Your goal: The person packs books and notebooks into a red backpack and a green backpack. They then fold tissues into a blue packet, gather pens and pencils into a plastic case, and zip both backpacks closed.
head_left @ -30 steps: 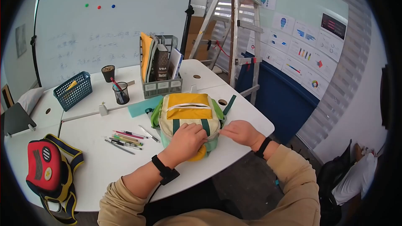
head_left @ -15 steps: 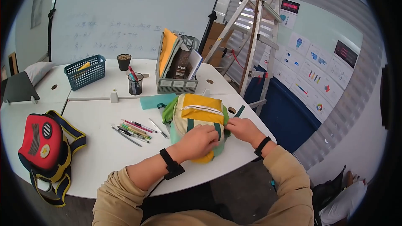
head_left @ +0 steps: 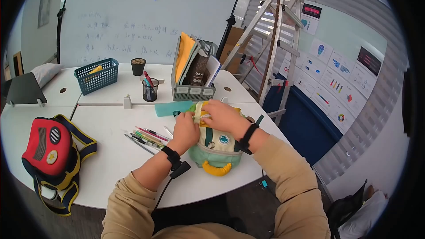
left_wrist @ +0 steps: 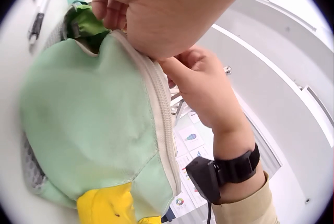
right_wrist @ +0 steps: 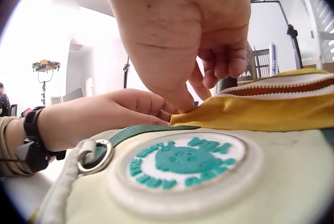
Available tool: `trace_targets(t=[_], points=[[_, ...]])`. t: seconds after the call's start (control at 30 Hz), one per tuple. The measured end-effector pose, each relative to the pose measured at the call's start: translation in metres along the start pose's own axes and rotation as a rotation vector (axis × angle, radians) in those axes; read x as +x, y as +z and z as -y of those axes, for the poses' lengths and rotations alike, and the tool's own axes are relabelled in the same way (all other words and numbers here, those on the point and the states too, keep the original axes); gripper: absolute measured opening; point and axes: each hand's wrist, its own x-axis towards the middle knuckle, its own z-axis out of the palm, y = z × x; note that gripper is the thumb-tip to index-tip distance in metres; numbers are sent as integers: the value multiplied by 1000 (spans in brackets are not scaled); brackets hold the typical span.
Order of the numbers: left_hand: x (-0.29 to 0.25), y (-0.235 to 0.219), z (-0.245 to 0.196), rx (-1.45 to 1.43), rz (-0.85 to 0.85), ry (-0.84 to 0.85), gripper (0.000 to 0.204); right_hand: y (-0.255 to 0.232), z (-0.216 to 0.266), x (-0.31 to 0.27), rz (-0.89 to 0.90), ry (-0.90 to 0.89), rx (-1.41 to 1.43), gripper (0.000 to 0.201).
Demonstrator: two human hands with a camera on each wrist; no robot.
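Observation:
A small cream, mint and yellow backpack (head_left: 212, 156) lies on the white table, its yellow handle (head_left: 217, 168) facing me. My right hand (head_left: 224, 116) reaches across its top. In the right wrist view, that thumb and finger pinch the yellow pocket (right_wrist: 271, 113) near the end of its partly open zipper (right_wrist: 292, 89). At the backpack's left side, my left hand (head_left: 186, 129) grips the fabric with curled fingers, beside the green side part (left_wrist: 90, 21). A round teal-lettered badge (right_wrist: 182, 164) shows on the cream panel.
Several pens and pencils (head_left: 148, 138) lie left of the backpack, with a teal folder (head_left: 166, 109) behind it. A red backpack (head_left: 48, 148) sits at the left. Farther back stand a blue basket (head_left: 96, 79), a pen cup (head_left: 150, 92) and a grey file holder (head_left: 193, 93).
My right hand has moved from the backpack's right side onto its yellow pocket. My left hand has shifted from the middle to the left side. The head view has swung left.

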Motion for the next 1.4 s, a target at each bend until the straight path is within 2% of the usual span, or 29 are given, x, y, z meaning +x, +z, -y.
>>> trace_targets(t=[0.03, 0.13, 0.23, 0.33, 0.43, 0.63, 0.73, 0.83, 0.93, 1.03, 1.13, 1.17, 1.23, 1.4], points=[[-1, 0, 0, 5, -3, 2, 40, 3, 4, 8, 30, 3, -41, 30], [-1, 0, 1, -2, 12, -8, 34, 2, 14, 28, 301, 221, -64, 33], [-2, -1, -1, -30, -7, 13, 29, 3, 10, 36, 334, 184, -44, 31], [-4, -3, -7, -36, 61, -24, 33, 4, 1, 43, 467, 191, -48, 29], [-6, 2, -4, -35, 32, -6, 32, 6, -3, 41, 439, 136, 12, 28], [-9, 2, -10, -38, 0, -2, 27, 7, -7, 41, 497, 117, 36, 27], [-9, 1, -13, -21, -10, -1, 27, 9, -10, 34, 394, 15, 47, 25], [-9, 1, -17, -14, -6, -21, 24, -2, 0, 18, 268, 26, 82, 21], [-8, 3, -17, -93, -78, 7, 20, -14, 5, 10, 297, 33, 42, 20], [0, 1, -19, -218, -52, -33, 29, -26, 5, 2, 192, -56, 58, 16], [5, -6, -26, -512, 104, -252, 43, -32, 3, -4, 104, -172, 127, 12], [5, -5, -25, -500, 117, -291, 46, -34, 3, -6, 102, -145, 153, 11], [5, -7, -24, -583, 158, -334, 43, -39, 2, -11, 97, -94, 205, 10], [8, 0, -15, -863, 300, -577, 36, -35, 0, -24, 30, -202, 213, 14]])
